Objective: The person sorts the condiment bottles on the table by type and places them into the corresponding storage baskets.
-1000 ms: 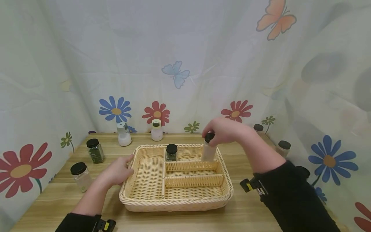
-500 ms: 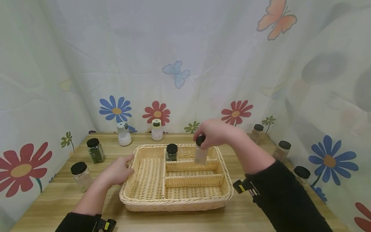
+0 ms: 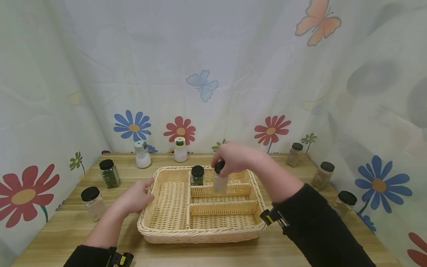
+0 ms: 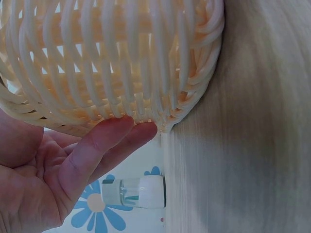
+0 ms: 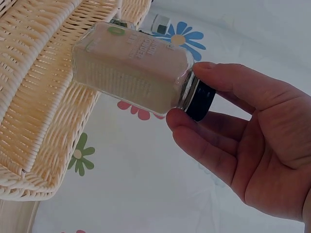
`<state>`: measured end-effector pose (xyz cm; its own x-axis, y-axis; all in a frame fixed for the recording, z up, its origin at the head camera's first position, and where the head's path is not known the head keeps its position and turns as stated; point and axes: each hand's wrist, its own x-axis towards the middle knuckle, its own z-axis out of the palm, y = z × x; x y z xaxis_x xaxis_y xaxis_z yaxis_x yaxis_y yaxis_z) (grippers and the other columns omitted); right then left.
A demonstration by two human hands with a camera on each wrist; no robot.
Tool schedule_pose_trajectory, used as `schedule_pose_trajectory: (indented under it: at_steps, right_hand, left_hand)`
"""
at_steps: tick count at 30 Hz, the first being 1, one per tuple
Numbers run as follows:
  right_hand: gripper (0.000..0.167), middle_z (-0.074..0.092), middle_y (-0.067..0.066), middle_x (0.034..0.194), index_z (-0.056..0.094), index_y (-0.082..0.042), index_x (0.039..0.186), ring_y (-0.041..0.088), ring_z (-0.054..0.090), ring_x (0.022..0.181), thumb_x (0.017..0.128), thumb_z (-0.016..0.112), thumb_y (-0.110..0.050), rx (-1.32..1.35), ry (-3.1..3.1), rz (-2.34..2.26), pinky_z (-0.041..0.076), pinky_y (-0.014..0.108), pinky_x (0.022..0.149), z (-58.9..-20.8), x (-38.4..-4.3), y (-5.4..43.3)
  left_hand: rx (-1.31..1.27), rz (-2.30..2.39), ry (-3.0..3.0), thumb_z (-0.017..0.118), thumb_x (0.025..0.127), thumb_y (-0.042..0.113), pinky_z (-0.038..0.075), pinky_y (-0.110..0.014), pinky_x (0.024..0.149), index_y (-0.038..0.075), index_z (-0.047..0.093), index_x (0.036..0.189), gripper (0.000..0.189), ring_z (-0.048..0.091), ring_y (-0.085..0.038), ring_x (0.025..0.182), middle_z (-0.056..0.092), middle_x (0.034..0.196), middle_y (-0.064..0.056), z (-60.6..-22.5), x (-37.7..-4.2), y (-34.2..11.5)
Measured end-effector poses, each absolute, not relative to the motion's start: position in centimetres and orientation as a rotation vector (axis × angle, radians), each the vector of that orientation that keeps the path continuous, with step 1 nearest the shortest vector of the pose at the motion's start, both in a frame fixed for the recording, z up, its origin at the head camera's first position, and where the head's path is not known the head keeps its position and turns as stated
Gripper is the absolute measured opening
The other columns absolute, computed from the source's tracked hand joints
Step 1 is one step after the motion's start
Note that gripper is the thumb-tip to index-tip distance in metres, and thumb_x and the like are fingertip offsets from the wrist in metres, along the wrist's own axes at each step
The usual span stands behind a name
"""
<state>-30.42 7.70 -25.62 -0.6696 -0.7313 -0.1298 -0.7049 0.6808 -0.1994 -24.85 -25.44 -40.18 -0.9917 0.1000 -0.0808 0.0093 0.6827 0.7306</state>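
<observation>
My right hand [image 3: 235, 157] pinches the black lid of a clear spice jar [image 3: 220, 182] over the back compartments of a wicker basket [image 3: 203, 236]. In the right wrist view the jar [image 5: 133, 68] shows pale powder and printed lettering; fingers and thumb are on opposite sides of its lid. At the basket's left side my left hand [image 3: 135, 197] grips the rim. The left wrist view shows its fingertips [image 4: 143, 133] against the outside of the weave. Another black-lidded jar [image 3: 197, 176] with dark green contents stands in the back compartment, left of the held jar.
On the left stand a jar of green herbs [image 3: 110, 174] and a pale jar [image 3: 93, 204]. Two white shakers [image 3: 143, 157] are at the back. Three black-lidded jars, one brownish [image 3: 323, 176], line the right side. A flowered curtain [image 3: 207, 48] surrounds the wooden table [image 3: 287, 237].
The right hand has carried its spice jar leftward across the back of the basket, closer to the green jar. The left hand has stayed on the rim.
</observation>
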Motion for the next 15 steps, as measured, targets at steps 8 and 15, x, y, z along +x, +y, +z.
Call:
schedule_pose_trajectory:
  at_steps: [8, 15]
  right_hand:
    - [0.032, 0.068, -0.003, 0.105, 0.079, -0.018, 0.114, 0.014, 0.059, 0.086, 0.083, 0.079, -0.012, -1.151, 2.683, -0.156, 0.052, 0.026, 0.072, -26.2, -30.2, 6.0]
    - [0.034, 0.069, -0.001, 0.112, 0.078, -0.016, 0.116, 0.013, 0.060, 0.086, 0.083, 0.080, -0.013, -1.171, 2.649, -0.165, 0.052, 0.026, 0.072, -26.7, -30.2, 4.7]
  left_hand:
    - [0.100, 1.216, 2.760, 0.055, 0.086, -0.001, 0.056, -0.036, 0.051, -0.011, 0.028, 0.155, 0.075, 0.062, -0.018, 0.055, 0.066, 0.095, -0.019, -40.1, -24.7, -25.5]
    - [0.085, 1.194, 2.775, 0.055, 0.086, 0.000, 0.056, -0.036, 0.052, -0.010, 0.030, 0.155, 0.074, 0.063, -0.018, 0.056, 0.066, 0.099, -0.020, -40.0, -24.8, -25.4]
